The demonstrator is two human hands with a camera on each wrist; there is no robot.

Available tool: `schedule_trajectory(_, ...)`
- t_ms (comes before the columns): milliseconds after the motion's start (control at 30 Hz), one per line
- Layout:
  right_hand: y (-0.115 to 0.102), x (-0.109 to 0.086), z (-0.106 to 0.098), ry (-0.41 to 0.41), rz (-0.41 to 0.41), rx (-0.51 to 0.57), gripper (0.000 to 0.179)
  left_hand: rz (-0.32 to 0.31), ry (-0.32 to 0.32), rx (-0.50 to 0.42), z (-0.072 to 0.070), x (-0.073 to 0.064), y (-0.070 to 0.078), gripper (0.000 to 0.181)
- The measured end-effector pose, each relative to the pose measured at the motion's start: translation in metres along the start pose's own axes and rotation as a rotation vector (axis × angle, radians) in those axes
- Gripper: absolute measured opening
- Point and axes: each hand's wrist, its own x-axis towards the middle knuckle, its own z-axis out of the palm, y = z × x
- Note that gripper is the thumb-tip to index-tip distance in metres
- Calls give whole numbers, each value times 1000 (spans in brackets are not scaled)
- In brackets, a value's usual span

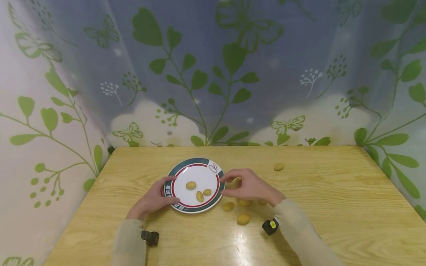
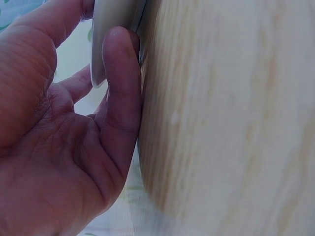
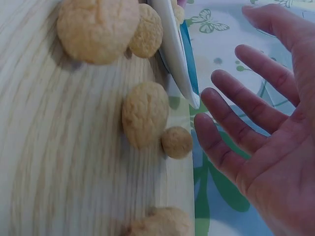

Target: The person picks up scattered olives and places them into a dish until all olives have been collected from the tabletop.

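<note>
A round white plate (image 1: 195, 161) with a dark green band and a thin red ring sits on the table, left of centre. On it lie three small yellow-brown potatoes (image 1: 191, 186). My left hand (image 1: 154, 197) grips the plate's left edge, thumb and fingers on either side of the rim; in the left wrist view, fingers (image 2: 120, 83) reach beneath it. At the plate's right rim is my right hand (image 1: 251, 186), holding nothing. Its fingers are spread and slightly bent in the right wrist view. Several wrinkled potatoes (image 3: 145, 114) lie on the table below and beside that hand.
A wooden table (image 1: 332, 207) spans the front, its far edge against a leaf-and-butterfly patterned curtain (image 1: 186, 92). One potato (image 1: 279, 167) lies apart near the back. Another potato (image 1: 243, 219) rests toward the front. Black wrist cameras (image 1: 270, 226) sit at both cuffs.
</note>
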Motion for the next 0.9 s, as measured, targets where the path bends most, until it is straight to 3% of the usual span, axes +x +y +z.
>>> schedule_trajectory(900,18,-47,-34,108,31,-7,42,8,-4,9,0,-4,2,85)
